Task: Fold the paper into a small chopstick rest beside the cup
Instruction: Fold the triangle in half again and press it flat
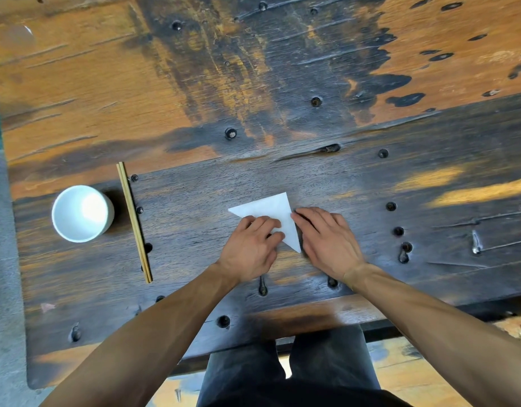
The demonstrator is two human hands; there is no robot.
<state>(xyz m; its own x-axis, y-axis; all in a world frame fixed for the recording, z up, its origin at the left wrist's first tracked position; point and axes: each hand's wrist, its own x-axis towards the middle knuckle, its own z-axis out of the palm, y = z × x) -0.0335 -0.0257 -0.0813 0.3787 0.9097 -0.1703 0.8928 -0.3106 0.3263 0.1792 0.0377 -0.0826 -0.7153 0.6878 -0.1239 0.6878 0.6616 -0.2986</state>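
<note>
I am sitting at a heavy wooden desk (312,118), its top worn into patches of orange and near-black, scored with long grooves and dotted with round dark bolt holes. Its near edge is running just above my dark trousers (285,365), and a strip of grey floor (3,259) is showing past its left edge.

Near that left edge a round white cup (82,213) is standing upright, smooth and glossy. Just to the right of it, not touching, a pair of thin pale wooden chopsticks (134,221) is lying side by side, running from the far side toward me.

The paper (275,211) is lying flat toward the near edge at the middle of the desk, well apart from the cup. It is white, thin and matte, folded into a triangle with crisp straight edges.

My left hand (250,245) is resting on the triangle's near-left part, fingers bent and pressing down on it. My right hand (327,239) is lying flat with fingers nearly straight, fingertips touching the paper's right edge.
</note>
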